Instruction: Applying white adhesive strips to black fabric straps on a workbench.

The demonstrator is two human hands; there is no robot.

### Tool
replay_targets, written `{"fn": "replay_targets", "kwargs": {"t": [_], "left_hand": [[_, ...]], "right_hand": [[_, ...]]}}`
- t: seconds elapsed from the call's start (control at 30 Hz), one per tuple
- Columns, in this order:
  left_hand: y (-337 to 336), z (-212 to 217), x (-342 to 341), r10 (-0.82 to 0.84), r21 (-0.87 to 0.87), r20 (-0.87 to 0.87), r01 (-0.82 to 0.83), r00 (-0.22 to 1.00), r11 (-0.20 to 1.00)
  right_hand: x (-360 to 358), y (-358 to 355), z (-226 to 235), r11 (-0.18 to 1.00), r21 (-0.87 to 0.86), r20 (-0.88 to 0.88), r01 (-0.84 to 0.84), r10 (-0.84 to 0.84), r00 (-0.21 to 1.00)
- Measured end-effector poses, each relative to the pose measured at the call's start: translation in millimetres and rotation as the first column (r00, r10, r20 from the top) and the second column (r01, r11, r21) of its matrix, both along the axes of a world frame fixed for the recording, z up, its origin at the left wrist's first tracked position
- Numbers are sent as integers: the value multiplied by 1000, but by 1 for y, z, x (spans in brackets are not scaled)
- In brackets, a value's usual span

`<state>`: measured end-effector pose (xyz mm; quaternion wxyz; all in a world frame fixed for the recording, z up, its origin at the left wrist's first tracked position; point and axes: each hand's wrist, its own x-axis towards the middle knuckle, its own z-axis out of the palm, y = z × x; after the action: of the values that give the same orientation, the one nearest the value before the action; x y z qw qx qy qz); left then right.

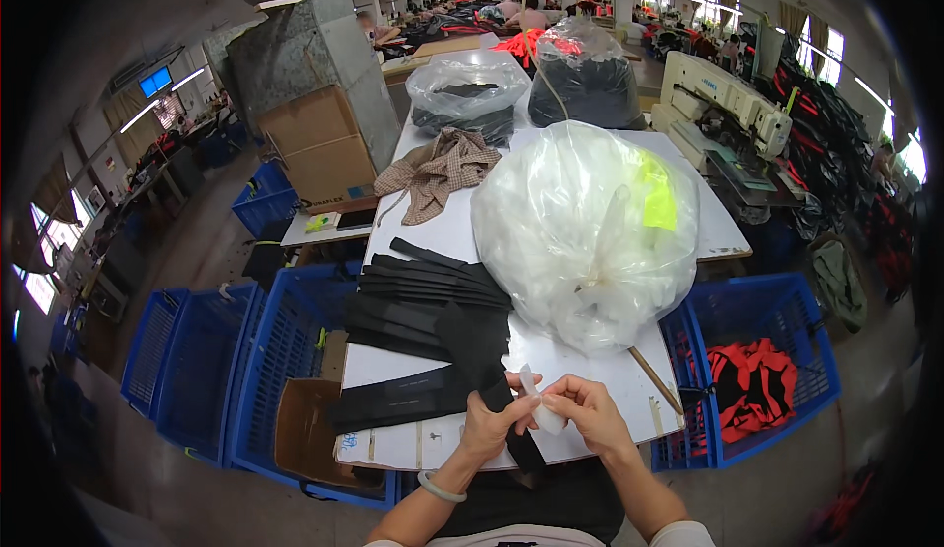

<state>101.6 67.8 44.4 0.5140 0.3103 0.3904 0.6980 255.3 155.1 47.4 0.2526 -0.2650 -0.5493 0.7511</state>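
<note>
Over the near edge of the white table [388, 447], both my hands are closed close together. A small white, translucent soft piece [549, 419] sits between them, its exact kind unclear. My right hand [592, 414] pinches it between thumb and fingers. My left hand [489, 429] grips a black fabric strip [524, 452] whose end hangs past the edge, and its thumb touches the white piece. To the left, flat black fabric pieces [418, 296] lie fanned in overlapping rows. Just beyond my hands stands a big clear plastic bag [580, 252] filled with whitish contents, with a yellow-green patch.
Blue crates [251, 370] stand left of the table, one with a cardboard box [307, 429]. Another blue crate [826, 375] at right holds red and black pieces [752, 390]. A checked cloth [442, 169], more filled bags [585, 80] and a sewing machine [723, 105] are farther back.
</note>
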Motion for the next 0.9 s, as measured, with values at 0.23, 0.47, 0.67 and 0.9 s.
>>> {"fn": "replay_targets", "kwargs": {"t": [0.23, 0.47, 0.67, 0.9], "left_hand": [[7, -9, 15, 235, -80, -108, -244, 966, 966], [-6, 1, 14, 105, -111, -37, -108, 994, 988], [5, 7, 16, 219, -178, 283, -173, 934, 969], [23, 7, -31, 255, -192, 663, -168, 704, 967]], "right_hand": [[-5, -20, 14, 715, 696, 150, 60, -227, 962], [-1, -18, -7, 956, 276, 35, 98, -112, 993], [-12, -23, 7, 984, 55, -210, 169, -154, 966], [3, -17, 39, 907, 401, 230, -125, 32, 973]]}}
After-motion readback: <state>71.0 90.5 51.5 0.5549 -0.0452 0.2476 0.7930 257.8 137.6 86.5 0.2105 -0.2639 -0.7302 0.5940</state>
